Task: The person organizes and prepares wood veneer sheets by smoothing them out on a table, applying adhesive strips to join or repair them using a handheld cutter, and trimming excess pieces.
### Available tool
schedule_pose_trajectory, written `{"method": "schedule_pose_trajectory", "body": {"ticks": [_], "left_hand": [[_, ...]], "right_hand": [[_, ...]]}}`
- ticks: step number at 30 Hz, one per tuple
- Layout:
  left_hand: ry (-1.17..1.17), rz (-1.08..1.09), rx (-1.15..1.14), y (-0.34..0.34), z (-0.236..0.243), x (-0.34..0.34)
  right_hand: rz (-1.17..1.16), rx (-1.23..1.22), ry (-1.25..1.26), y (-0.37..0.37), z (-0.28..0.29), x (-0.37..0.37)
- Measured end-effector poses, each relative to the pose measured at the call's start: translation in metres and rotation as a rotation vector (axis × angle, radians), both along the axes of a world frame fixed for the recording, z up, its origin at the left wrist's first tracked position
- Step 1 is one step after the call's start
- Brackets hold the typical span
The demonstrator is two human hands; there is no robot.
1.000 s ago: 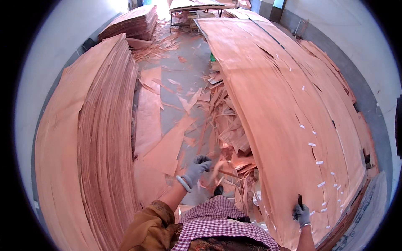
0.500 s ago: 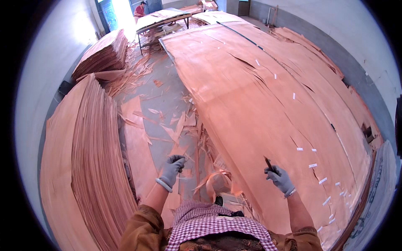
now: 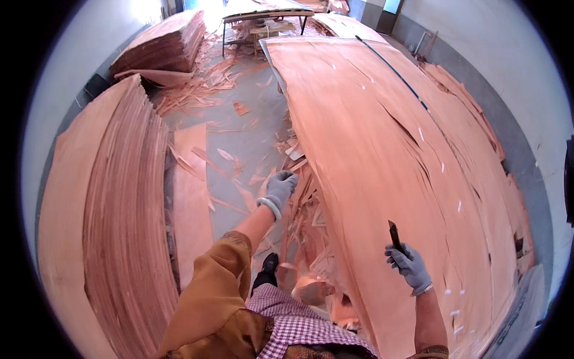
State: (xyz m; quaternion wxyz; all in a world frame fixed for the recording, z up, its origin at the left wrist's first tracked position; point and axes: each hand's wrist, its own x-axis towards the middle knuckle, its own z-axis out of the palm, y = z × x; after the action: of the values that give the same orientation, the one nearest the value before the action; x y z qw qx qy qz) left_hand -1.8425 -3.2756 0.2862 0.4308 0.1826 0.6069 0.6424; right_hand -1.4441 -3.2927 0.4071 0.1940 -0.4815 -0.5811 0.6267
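Note:
My right hand (image 3: 409, 267), in a grey glove, is closed around a dark-handled knife (image 3: 394, 234) with its tip pointing up and away. It hangs over a broad, reddish wood veneer sheet (image 3: 371, 173), which has long dark splits and small white strips (image 3: 420, 134) on it. Left of the sheet's long edge, my left hand (image 3: 281, 188) hovers above the floor scraps, also gloved in grey. Its fingers are curled together, and whatever they might hold is hidden. A pale band (image 3: 269, 207) circles that wrist.
Along the left stands a tall stack of veneer (image 3: 122, 197), with another stack (image 3: 161, 45) beyond it. Torn veneer scraps (image 3: 239, 109) litter the grey floor between. A table (image 3: 269, 13) stands at the back. A long dark strip (image 3: 394, 73) lies along the sheet. My shoe (image 3: 270, 262) shows below.
My left hand has moved forward and right, nearer the sheet's edge. My right hand, still holding the knife, is slightly lower in view. The view has shifted, and a foot now shows.

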Motion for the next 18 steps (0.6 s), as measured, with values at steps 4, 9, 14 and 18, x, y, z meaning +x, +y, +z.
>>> {"method": "schedule_pose_trajectory", "body": {"ticks": [4, 9, 14, 18], "left_hand": [[0.239, 0.103, -0.060, 0.095, -0.018, -0.024], [-0.046, 0.026, -0.054, 0.153, -0.050, -0.052], [-0.446, -0.035, 0.091, 0.164, -0.057, -0.051], [-0.488, -0.024, 0.127, 0.160, -0.065, -0.055]], "right_hand": [[0.035, -0.048, -0.115, 0.098, -0.005, -0.106], [0.247, 0.144, -0.367, 0.221, -0.058, -0.260], [0.354, 0.392, -0.644, 0.297, -0.065, -0.393], [0.412, 0.515, -0.774, 0.338, -0.071, -0.469]]}}
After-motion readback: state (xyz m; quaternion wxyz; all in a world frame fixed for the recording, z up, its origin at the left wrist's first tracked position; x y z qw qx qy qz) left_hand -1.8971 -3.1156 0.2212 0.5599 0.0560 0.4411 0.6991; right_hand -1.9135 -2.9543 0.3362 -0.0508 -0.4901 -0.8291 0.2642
